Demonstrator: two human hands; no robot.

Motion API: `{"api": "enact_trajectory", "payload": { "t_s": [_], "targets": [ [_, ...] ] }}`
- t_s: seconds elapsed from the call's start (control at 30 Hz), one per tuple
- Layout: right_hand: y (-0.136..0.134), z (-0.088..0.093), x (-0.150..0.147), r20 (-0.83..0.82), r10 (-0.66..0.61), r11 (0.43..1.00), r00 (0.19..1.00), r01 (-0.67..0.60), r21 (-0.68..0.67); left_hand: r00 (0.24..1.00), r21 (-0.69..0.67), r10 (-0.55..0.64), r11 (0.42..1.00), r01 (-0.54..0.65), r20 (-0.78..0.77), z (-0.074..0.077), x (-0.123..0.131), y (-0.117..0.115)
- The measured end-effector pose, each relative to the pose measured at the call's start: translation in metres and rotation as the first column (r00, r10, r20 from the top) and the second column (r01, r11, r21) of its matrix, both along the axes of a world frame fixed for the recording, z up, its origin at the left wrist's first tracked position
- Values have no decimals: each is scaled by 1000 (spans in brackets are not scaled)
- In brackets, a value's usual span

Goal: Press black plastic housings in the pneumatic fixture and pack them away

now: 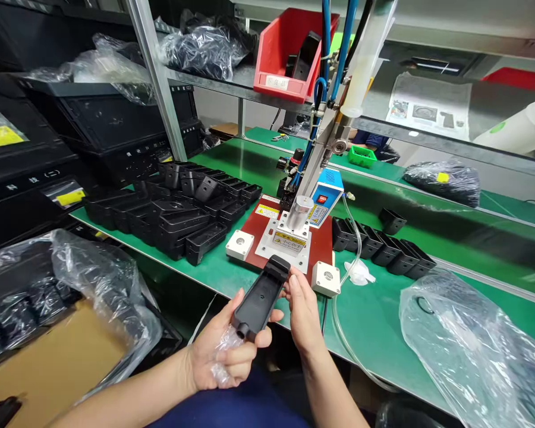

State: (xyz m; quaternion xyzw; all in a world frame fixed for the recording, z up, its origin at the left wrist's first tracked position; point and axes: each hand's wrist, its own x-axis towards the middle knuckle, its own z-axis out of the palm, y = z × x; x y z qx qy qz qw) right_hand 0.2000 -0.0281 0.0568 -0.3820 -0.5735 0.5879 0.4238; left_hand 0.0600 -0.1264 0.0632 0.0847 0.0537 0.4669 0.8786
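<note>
My left hand (225, 348) grips the lower end of a long black plastic housing (261, 297), with its hollow side facing up. A crumpled clear plastic wrapper (223, 356) is also in that hand, against the palm and fingers. At the housing's upper right edge, my right hand (302, 306) pinches it with bent fingers. Just beyond stands a press machine (301, 214) on a red-brown base, with a white button box (239, 245) at its left and another (326, 279) at its right.
Black housings (178, 223) are piled left on the green table (365, 321); a row of them (383, 246) stands right. A clear plastic bag (468, 351) lies front right. A red bin (285, 65) sits on the shelf. Lower left is an open box with cardboard (71, 362).
</note>
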Motion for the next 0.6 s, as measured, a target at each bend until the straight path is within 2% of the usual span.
{"api": "enact_trajectory", "payload": {
  "t_s": [0.07,0.1,0.13,0.17,0.23,0.27,0.3,0.33,0.37,0.43,0.6],
  "targets": [
    [1,0,1,-68,9,1000,998,-9,-9,986,31,9,1000,-3,-169,0,0,1],
    [2,1,2,-111,13,1000,994,-13,-2,950,72,36,997,-14,-310,1,-1,1],
    [2,3,3,-154,16,1000,988,-15,7,875,137,90,990,-27,-475,2,-2,2],
    [2,5,4,-190,16,1000,982,-13,17,751,224,176,974,-37,-637,3,-4,4],
    [3,8,8,-231,4,1000,973,3,31,388,418,394,908,-24,-833,7,-10,7],
    [3,8,11,-234,-1,999,972,10,36,207,496,485,868,4,-850,9,-14,9],
    [3,8,14,-228,2,999,974,9,45,59,552,550,833,34,-833,11,-18,11],
    [4,7,16,-217,12,998,976,1,62,-49,587,589,808,53,-807,13,-22,13],
    [4,6,19,-203,32,996,979,-15,86,-116,609,611,792,55,-784,14,-26,14],
    [5,4,22,-185,93,988,978,-67,142,-159,630,624,777,22,-765,16,-32,16],
    [4,8,20,-146,199,949,969,-153,275,-105,654,646,753,-78,-756,14,-36,22]
  ]
}}
